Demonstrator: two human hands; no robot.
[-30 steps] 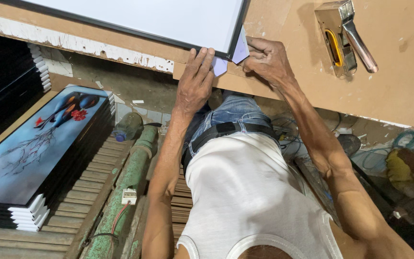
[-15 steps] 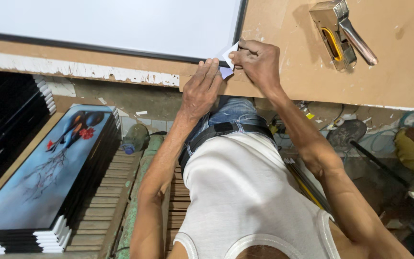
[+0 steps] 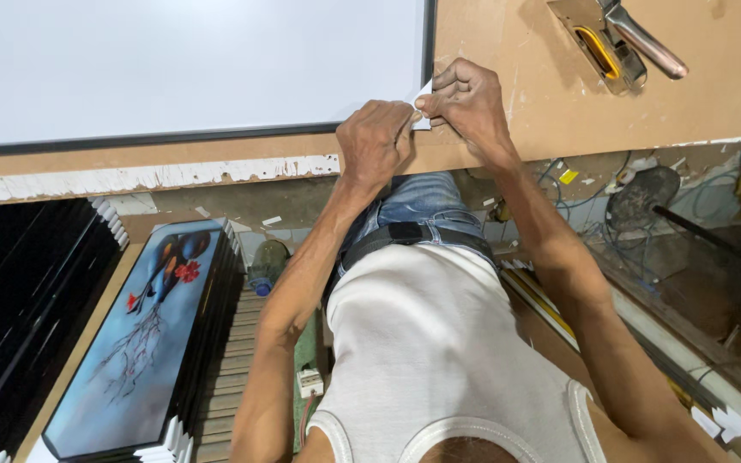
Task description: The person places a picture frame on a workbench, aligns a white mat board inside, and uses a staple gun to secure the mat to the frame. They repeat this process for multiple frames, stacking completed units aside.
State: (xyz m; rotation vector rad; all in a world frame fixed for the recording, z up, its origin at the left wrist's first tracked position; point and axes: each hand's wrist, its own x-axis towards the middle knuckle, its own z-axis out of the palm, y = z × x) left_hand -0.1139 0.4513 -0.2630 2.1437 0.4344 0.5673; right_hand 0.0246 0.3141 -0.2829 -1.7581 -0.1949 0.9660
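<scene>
Brown board bench [image 3: 559, 129] in a cluttered workshop. One white panel [image 3: 190, 69] on it, one stapler [image 3: 611, 39] right of the panel. Left hand [image 3: 375, 137] and right hand [image 3: 469, 103] both pinch one white corner piece [image 3: 423, 107] at the panel's lower right corner. Two frame stacks [image 3: 130, 343] on the floor below the panel.

Left hand [image 3: 376, 137] and right hand [image 3: 466, 101] pinching together

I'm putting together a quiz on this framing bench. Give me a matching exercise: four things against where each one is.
Things:
1. staple gun
2. white corner piece
3. painted picture panel
4. white framed board

Places:
a. on top of a stack below the bench, at left
b. pinched between the left hand and right hand
c. lying flat on the bench, upper left
d. on the bench, upper right

Pairs: 1-d, 2-b, 3-a, 4-c
</scene>
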